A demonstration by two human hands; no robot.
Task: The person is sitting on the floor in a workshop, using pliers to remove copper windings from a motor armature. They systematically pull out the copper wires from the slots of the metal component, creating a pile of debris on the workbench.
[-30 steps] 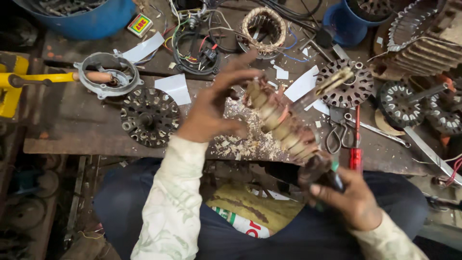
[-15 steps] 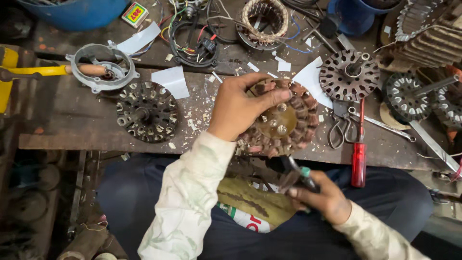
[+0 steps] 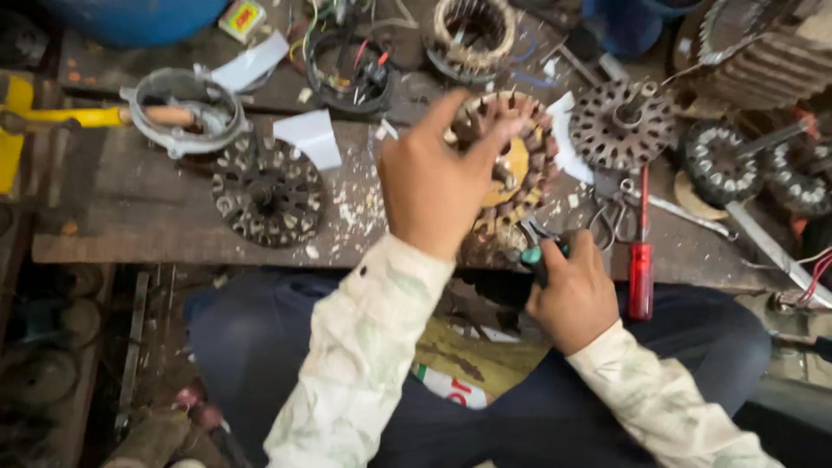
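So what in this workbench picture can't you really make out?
- Tool tip, head view: the right hand wraps a green-handled tool; its working end is lost against the wound stator.
- Stator's near-left side: covered by the left hand.
- Blue tub: cut off by the top edge.
- Finned metal part: cut off at the top right corner.

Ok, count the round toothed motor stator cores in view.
5: held round copper-wound stator; dark one on the bench's left; one right of it; two far right. Others may be hidden.
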